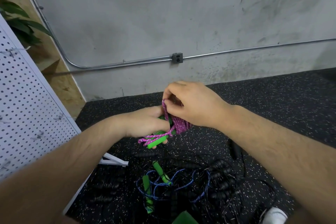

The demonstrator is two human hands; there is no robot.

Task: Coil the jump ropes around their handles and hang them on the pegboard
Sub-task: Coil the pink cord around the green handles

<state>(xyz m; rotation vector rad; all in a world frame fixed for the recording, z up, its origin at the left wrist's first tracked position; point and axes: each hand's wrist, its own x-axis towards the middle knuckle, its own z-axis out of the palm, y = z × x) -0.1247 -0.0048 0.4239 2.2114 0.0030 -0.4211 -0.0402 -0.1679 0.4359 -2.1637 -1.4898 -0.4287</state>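
My left hand [145, 122] grips the green handles [157, 142] of a pink jump rope [179, 124], which is wound in several turns around them. A short pink loop hangs below the handles. My right hand [192, 103] pinches a strand of the pink rope at the top of the coil. On the floor below lies a blue jump rope [181, 183] with green handles, tangled with several black ropes [220, 174] that have ribbed black handles. The white pegboard [27, 103] leans at the left, with small wire hooks on it.
The floor is black speckled rubber [272, 100], ending at a grey concrete wall with a metal conduit and an outlet box [177, 58]. A plant [20, 22] stands behind the pegboard. A white pegboard foot [114, 161] sticks out beside the rope pile.
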